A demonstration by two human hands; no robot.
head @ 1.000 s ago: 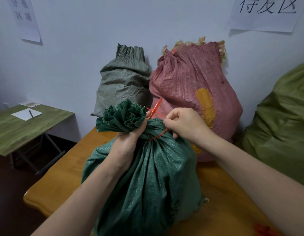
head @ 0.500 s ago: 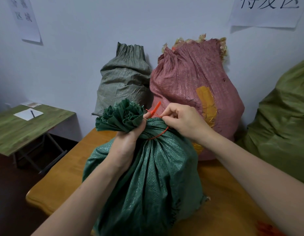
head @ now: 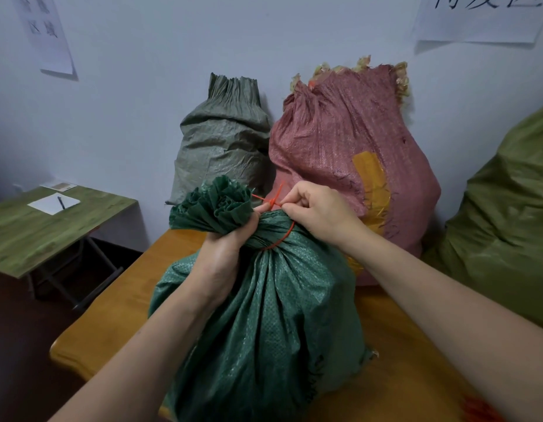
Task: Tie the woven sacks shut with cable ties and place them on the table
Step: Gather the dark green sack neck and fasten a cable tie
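Dark green woven sack [head: 264, 330] stands upright near the bench's [head: 118, 300] near edge, its neck bunched, thin red cable tie [head: 288, 235] looped round it.

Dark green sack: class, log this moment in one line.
step: tying | left hand: grips dark green sack neck | right hand: pinches red cable tie | sack: on wooden table

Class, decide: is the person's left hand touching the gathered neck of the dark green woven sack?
Touching. The head view shows the left hand gripping the dark green woven sack by its bunched neck, fingers curled round it.

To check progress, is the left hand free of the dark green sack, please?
No, the left hand grips the neck of the dark green sack.
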